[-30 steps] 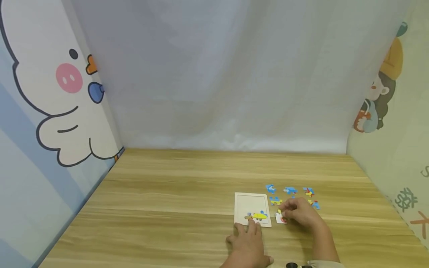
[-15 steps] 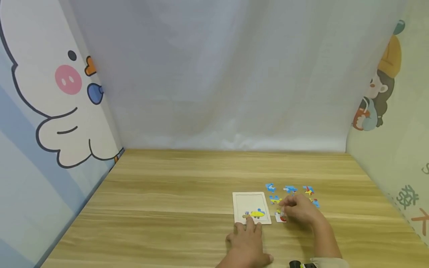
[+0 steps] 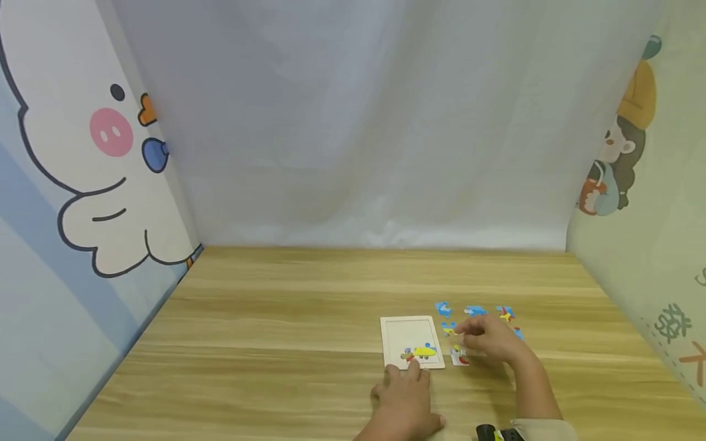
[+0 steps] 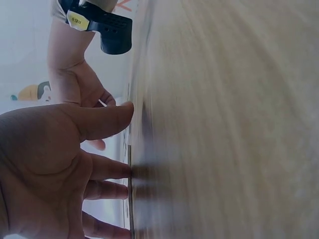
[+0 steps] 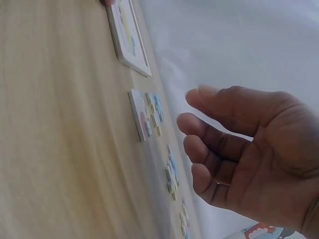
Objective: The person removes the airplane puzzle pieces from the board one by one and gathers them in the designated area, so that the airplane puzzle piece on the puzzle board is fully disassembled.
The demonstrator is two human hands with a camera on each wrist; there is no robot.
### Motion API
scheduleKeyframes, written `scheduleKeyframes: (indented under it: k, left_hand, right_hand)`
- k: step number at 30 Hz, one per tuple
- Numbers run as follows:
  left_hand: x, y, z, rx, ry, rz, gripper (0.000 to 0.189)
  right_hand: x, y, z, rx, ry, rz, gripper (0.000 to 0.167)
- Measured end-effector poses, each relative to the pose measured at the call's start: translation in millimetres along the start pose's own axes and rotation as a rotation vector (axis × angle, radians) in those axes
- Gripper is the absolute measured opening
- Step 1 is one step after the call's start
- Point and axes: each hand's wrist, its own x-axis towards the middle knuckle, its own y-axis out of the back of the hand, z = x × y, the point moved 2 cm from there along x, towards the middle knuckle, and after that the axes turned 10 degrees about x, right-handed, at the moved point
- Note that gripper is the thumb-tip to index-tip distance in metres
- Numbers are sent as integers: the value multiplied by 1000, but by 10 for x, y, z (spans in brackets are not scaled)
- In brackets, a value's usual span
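Note:
A pale wooden puzzle tray (image 3: 405,334) lies on the table, with a few joined pieces (image 3: 425,351), yellow, blue and brown, in its lower right part. My left hand (image 3: 405,401) rests its straight fingertips on the tray's near edge; the left wrist view shows those fingers (image 4: 107,190) along the thin board. To the tray's right my right hand (image 3: 496,340) hovers over loose pieces, fingers loosely bent, nothing between them in the right wrist view. Its fingertips are by a blue-and-yellow piece (image 3: 448,329). Just below lies a white piece (image 3: 459,356) with red and yellow.
Behind the right hand lie more loose puzzle pieces: a blue-and-white one (image 3: 444,309), a blue one (image 3: 474,310) and a blue, red and yellow one (image 3: 505,313). Another blue piece (image 3: 519,334) is partly hidden by that hand. A white curtain (image 3: 358,153) hangs behind the wooden table (image 3: 265,343).
My right hand has lifted off the white-and-red piece and shifted slightly back, its fingers now over the blue-and-yellow piece. My left hand stays at the tray's near edge.

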Motion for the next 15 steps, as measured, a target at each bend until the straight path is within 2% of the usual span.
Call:
scheduleKeyframes:
  k: [5,8,12,15]
  left_hand:
    - [-11,17,-33,-13,-9,2,77]
    - [-11,35,-24,14,-25,7,77]
    - [9,29,65,51,-41,0,82]
    - [36,-9,160,43,-32,-20,85]
  right_hand:
    - [25,-11,-37,10,-21,-10,22]
    - [62,-9,-53,18,-16,-22,23]
    - [152,-23,-68,14,36,-50,24]
    - [223,-57,-69,29,70,-91,25]
